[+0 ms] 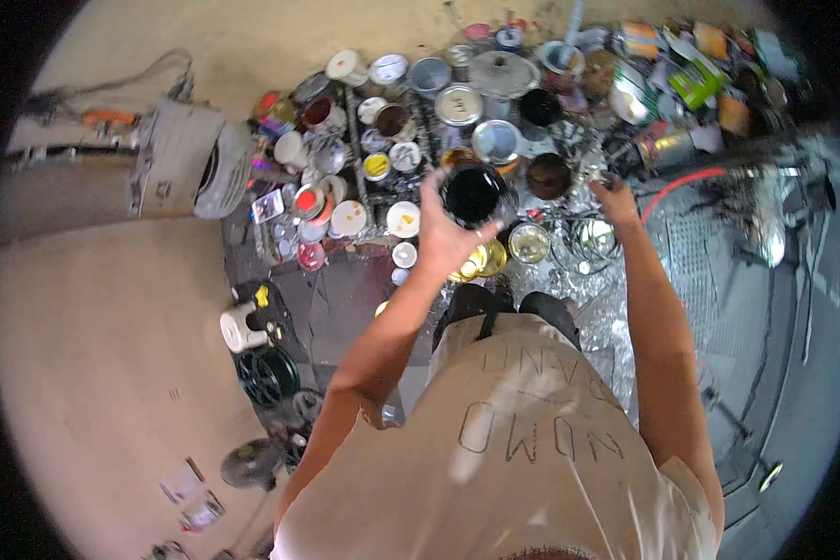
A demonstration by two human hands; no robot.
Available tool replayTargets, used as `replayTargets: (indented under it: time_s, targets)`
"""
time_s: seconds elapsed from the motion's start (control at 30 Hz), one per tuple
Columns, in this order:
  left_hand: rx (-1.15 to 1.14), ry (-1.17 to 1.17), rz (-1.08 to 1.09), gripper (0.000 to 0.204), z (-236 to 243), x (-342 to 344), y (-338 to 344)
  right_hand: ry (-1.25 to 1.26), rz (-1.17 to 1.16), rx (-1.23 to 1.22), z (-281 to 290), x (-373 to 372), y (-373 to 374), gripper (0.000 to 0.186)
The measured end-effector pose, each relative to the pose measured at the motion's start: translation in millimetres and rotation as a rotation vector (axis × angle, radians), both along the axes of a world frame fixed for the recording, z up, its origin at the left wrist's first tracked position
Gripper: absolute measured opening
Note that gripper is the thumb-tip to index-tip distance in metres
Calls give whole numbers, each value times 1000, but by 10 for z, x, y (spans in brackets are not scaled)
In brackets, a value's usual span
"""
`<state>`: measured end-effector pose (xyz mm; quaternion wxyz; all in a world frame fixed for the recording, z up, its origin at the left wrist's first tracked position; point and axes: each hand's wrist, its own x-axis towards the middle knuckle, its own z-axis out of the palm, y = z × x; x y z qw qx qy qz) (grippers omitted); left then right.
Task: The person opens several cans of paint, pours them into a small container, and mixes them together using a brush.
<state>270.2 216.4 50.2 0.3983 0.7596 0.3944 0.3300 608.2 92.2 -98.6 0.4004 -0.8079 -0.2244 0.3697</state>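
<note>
My left hand (446, 238) is wrapped round the side of a round container of black paint (473, 194), its dark contents facing up. Off to the right, my right hand (616, 202) reaches over the cluttered work surface with its fingers drawn together. What they pinch, if anything, is too small to make out. A brown-stained open can (549, 175) stands between my two hands. Just below the container of black paint sit yellow-gold cans (483, 260), with a round tin (530, 243) to their right.
Paint cans and lidded tubs crowd the surface, among them a wide grey lid (504, 74) and a white-lidded tub (404, 218). A bin-like grey machine (191, 159) is at the left. A red hose (681, 187) curves at the right. A white mug-shaped container (241, 328) stands lower left.
</note>
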Motion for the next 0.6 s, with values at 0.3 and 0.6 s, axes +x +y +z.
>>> replayTargets:
  time_s: [0.3, 0.6]
  targets:
    - [19, 145, 194, 97, -407, -1176, -144, -195, 177, -127, -321, -56, 1048, 62]
    - [118, 106, 437, 91, -674, -1386, 1044, -654, 505, -123, 778, -655, 761, 43]
